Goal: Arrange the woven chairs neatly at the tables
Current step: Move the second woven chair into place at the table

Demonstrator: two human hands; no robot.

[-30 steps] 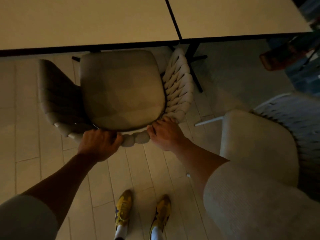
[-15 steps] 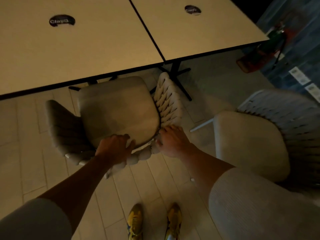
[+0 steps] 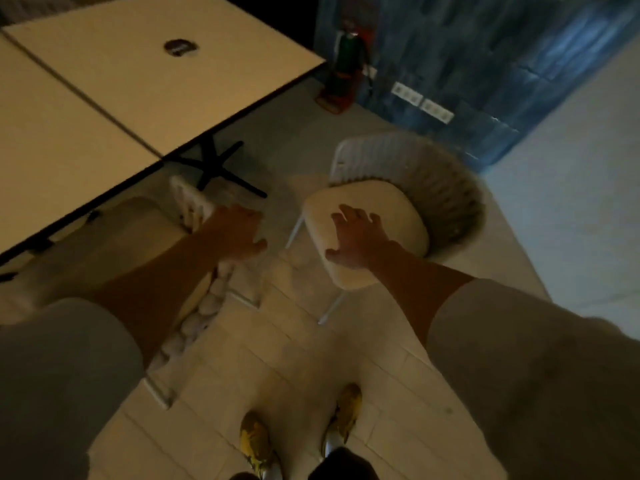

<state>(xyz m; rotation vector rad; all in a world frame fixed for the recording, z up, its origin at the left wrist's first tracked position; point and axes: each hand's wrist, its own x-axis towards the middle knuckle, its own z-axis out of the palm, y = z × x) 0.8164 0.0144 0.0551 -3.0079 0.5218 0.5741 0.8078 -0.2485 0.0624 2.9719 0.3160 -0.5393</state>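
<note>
Head camera, looking down in dim, warm light, with some motion blur. Two pale square tables fill the upper left of the frame. The left table (image 3: 52,140) and the right table (image 3: 156,81) stand edge to edge with a dark seam between them. The right one bears a round dark sticker (image 3: 180,47) and stands on a black cross-shaped base (image 3: 216,168).

The first chair (image 3: 138,230) is at the left of the frame, its beige seat cushion close against the left table's near edge. Its arm and back are thick pale cord woven in fat loops, running from mid-frame down toward the lower left, on thin white legs. The second chair (image 3: 377,209) stands right of centre, well apart from the tables, its back toward the upper right. It has a rounded cream cushion, a curved back of woven grey-white bands and slim white legs.

The left hand (image 3: 239,233), near frame centre, has straight, relaxed fingers and holds nothing. It is over the first chair's woven arm; contact cannot be told. The right hand (image 3: 356,237) is spread wide over the front of the second chair's cushion, gripping nothing; whether it touches cannot be told.

Yellow shoes (image 3: 256,441) stand at bottom centre on a pale plank floor (image 3: 294,341). A blue wall (image 3: 485,64) with white sockets (image 3: 422,102) fills the upper right.
</note>
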